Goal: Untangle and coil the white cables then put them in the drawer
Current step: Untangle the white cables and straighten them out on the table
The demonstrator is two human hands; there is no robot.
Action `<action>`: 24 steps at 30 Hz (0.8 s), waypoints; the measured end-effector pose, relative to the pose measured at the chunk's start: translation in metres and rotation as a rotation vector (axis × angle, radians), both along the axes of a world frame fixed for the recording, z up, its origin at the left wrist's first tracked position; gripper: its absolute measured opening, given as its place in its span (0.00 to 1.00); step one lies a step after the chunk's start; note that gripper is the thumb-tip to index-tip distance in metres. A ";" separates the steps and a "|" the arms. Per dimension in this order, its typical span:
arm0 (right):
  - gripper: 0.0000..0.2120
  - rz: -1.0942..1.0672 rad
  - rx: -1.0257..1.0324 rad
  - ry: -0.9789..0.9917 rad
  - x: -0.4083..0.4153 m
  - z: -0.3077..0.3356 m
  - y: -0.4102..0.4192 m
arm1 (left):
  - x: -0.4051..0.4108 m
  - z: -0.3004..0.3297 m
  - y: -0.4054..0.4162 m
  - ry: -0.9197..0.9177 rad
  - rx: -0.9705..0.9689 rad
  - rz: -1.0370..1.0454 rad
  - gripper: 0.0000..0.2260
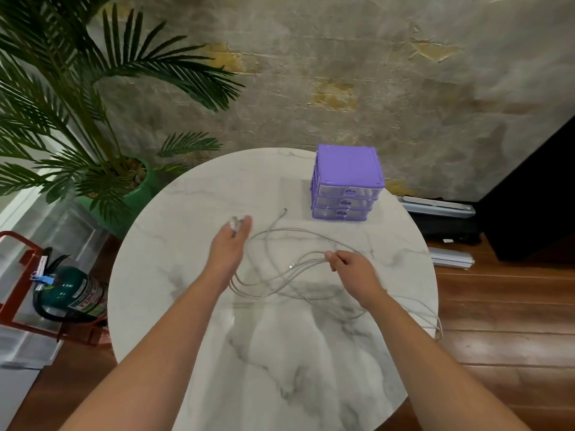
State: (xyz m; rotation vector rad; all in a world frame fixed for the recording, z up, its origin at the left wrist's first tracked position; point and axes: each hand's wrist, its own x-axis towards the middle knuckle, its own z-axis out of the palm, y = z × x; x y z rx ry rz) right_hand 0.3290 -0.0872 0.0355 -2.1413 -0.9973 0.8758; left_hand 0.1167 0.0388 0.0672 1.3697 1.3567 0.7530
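Tangled white cables (pixel 280 275) lie in loose loops on the round marble table (pixel 273 353). My right hand (pixel 351 269) pinches a bundle of several strands near a connector end (pixel 292 265). My left hand (pixel 231 241) is raised over the table's left part, its fingers closed on a white cable end (pixel 235 221). One free connector tip (pixel 283 210) lies toward the purple drawer unit (pixel 347 185), which stands at the table's far right with three clear drawers, all closed. One cable strand (pixel 435 321) hangs over the table's right edge.
A potted palm (pixel 93 135) in a green pot stands left of the table. A green fire extinguisher (pixel 68 293) in a red stand sits on the floor at left. Dark cases and metal bars (pixel 441 213) lie on the wooden floor at right. A stone wall rises behind.
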 end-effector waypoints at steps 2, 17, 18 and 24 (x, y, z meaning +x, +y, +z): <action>0.21 0.001 0.024 0.022 -0.003 0.002 0.001 | 0.016 -0.005 -0.012 0.055 0.064 -0.224 0.07; 0.22 0.080 0.094 0.137 -0.002 0.020 -0.013 | 0.063 -0.024 -0.049 0.189 -0.035 -0.562 0.14; 0.22 0.077 0.095 0.156 -0.001 0.022 -0.014 | 0.065 -0.025 -0.048 0.183 -0.017 -0.570 0.15; 0.04 0.094 0.051 0.125 0.019 0.015 -0.032 | 0.067 -0.025 -0.043 0.168 0.000 -0.472 0.12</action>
